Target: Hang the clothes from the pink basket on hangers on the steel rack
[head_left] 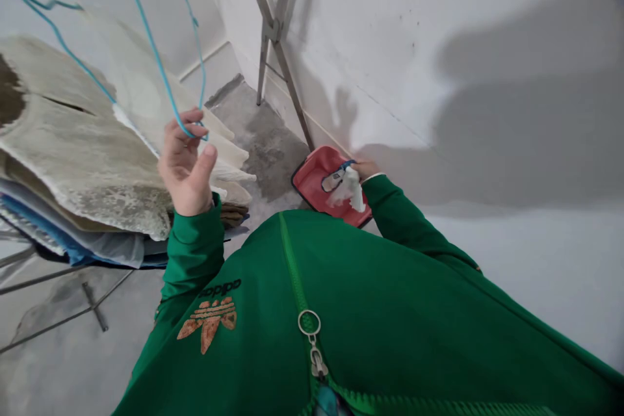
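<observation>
In the head view my left hand [188, 162] is raised left of centre, fingers curled round a thin turquoise wire hanger [158, 52] whose upper part leaves the frame. The thumb stands apart from the fingers. Low beside the wall, my right hand [366, 169] is at the edge of a red basin [312, 172]. Its fingers, partly hidden, grip a crumpled white and blue cloth [351, 188] that hangs over the basin. I cannot make out the cloth's exact kind.
A stack of clothes with a stained cream garment [92, 136] lies on a metal rack [73, 273] at left. Another turquoise wire [63, 36] runs above it. Crossed metal legs [275, 32] lean by the white wall [439, 97]. The concrete floor [266, 143] is stained.
</observation>
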Demonstrator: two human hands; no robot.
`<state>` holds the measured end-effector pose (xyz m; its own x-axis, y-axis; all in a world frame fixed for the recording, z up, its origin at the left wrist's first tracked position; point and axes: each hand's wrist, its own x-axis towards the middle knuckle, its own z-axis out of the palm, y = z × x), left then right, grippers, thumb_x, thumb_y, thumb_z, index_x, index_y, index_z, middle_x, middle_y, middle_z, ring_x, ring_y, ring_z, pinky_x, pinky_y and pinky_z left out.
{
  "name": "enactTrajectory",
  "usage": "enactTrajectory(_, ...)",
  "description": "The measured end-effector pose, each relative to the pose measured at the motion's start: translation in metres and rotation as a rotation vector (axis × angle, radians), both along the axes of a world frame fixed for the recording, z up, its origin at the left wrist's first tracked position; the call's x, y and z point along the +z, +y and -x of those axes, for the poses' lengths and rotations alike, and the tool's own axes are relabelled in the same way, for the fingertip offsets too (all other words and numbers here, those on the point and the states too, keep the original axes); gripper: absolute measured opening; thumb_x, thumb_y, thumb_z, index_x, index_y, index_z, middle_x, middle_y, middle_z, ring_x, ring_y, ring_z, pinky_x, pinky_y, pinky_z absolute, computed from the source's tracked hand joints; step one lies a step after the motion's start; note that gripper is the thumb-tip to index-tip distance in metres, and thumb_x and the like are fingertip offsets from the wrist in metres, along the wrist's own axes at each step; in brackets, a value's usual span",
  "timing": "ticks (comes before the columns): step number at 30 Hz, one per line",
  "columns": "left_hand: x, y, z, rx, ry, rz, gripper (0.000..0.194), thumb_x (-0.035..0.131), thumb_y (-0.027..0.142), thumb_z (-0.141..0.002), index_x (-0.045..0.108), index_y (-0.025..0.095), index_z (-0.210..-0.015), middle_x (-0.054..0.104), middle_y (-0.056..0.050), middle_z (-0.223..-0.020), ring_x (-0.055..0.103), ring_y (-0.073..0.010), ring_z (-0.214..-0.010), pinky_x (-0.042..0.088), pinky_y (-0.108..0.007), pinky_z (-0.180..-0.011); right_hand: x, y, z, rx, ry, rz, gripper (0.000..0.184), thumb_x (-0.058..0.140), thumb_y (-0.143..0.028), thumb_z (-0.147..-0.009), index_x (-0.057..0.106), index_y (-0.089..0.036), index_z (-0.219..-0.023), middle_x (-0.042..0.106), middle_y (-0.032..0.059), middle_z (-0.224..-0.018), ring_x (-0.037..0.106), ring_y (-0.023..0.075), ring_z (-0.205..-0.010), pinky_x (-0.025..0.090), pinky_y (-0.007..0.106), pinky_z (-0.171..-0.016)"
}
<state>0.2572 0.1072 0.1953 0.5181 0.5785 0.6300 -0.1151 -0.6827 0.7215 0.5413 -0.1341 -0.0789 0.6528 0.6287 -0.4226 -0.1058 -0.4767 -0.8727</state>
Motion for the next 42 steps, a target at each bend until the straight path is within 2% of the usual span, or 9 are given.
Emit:
enactTrajectory(5,0.005,-0.016,0.008,-0.061,0.31,-0.231,0.06,0.052,0.055,-0.086,0.035,0.031,-0.139,0.038,-0.01,-0.148,0.037,-0.0274,-0.138,0.043,-0.045,-0.106,0.011,0.043,0.043,0.074,0.106,-0.062,0.027,0.065,-0.042,-0.07,0.057,-0.019,-0.081,0.068,0.0066,-0.082,0.063,0.0186,-0.083,0.051,0.038,-0.086)
enactTrajectory(9,0.026,-0.024,0.03,0.087,0.383,-0.408,0.058,0.049,0.048,-0.09,0.033,0.029,-0.142,0.039,-0.012,-0.148,0.039,-0.0285,-0.137,0.042,-0.047,-0.107,0.035,0.063,0.068,0.301,0.218,-0.125,0.032,0.073,-0.04,-0.063,0.063,-0.018,-0.084,0.071,0.0103,-0.09,0.066,0.0224,-0.089,0.052,0.04,-0.088)
enactTrajectory(13,0.035,0.02,0.054,0.402,0.208,-0.39,0.061,0.062,0.048,-0.082,0.042,0.029,-0.136,0.042,-0.011,-0.143,0.04,-0.0295,-0.135,0.038,-0.049,-0.109,0.084,0.078,0.08,0.74,0.307,-0.179,0.044,0.075,-0.046,-0.063,0.066,-0.015,-0.094,0.071,0.0119,-0.099,0.067,0.0224,-0.092,0.051,0.04,-0.09)
enactTrajectory(17,0.01,0.07,0.047,0.522,0.185,-0.304,0.062,0.07,0.044,-0.073,0.048,0.024,-0.127,0.059,-0.01,-0.121,0.057,-0.0263,-0.115,0.044,-0.044,-0.101,0.142,0.105,0.098,0.983,0.193,-0.312,0.042,0.067,-0.046,-0.076,0.064,-0.014,-0.102,0.071,0.0109,-0.101,0.068,0.0183,-0.088,0.051,0.037,-0.087)
enactTrajectory(23,-0.031,0.012,0.039,0.812,0.275,-0.524,0.017,0.06,0.03,-0.078,0.05,0.021,-0.067,0.053,-0.003,-0.06,0.058,-0.0239,-0.068,0.043,-0.044,-0.078,0.181,0.141,0.138,0.827,-0.083,-0.587,0.046,0.059,-0.043,-0.082,0.053,-0.017,-0.12,0.067,0.0101,-0.106,0.065,0.0157,-0.082,0.054,0.037,-0.082)
enactTrajectory(28,-0.035,-0.044,0.048,0.547,0.34,-0.821,0.024,0.054,0.015,-0.078,0.042,0.023,-0.06,0.051,-0.002,-0.057,0.05,-0.0196,-0.06,0.039,-0.039,-0.071,0.195,0.153,0.182,0.789,-0.387,-0.829,0.098,0.075,-0.035,-0.068,0.019,-0.022,-0.148,0.029,0.0156,-0.15,0.049,0.027,-0.124,0.047,0.046,-0.103)
enactTrajectory(32,-0.019,-0.053,0.044,0.443,0.372,-0.715,0.026,0.054,0.017,-0.081,0.04,0.023,-0.06,0.051,-0.002,-0.059,0.051,-0.0199,-0.063,0.04,-0.038,-0.07,0.209,0.171,0.206,0.736,-0.453,-0.987,0.071,0.058,-0.031,-0.082,0.027,-0.024,-0.144,0.037,0.0077,-0.147,0.031,0.0239,-0.14,0.025,0.042,-0.121)
enactTrajectory(38,0.032,-0.044,0.056,0.344,0.252,-0.51,0.019,0.05,0.031,-0.09,0.054,0.021,-0.075,0.062,-0.003,-0.075,0.06,-0.0192,-0.085,0.044,-0.035,-0.083,0.228,0.183,0.207,0.518,-0.404,-1.133,0.03,0.046,-0.037,-0.091,0.055,-0.023,-0.116,0.064,0.0046,-0.114,0.06,0.0186,-0.106,0.049,0.036,-0.098)
enactTrajectory(42,0.053,-0.034,0.051,0.329,0.282,-0.431,0.027,0.049,0.044,-0.091,0.059,0.019,-0.094,0.063,-0.005,-0.092,0.059,-0.0178,-0.091,0.045,-0.033,-0.084,0.233,0.178,0.207,0.461,-0.484,-1.205,0.031,0.041,-0.039,-0.092,0.06,-0.015,-0.099,0.067,0.006,-0.09,0.062,0.0161,-0.082,0.054,0.033,-0.076)
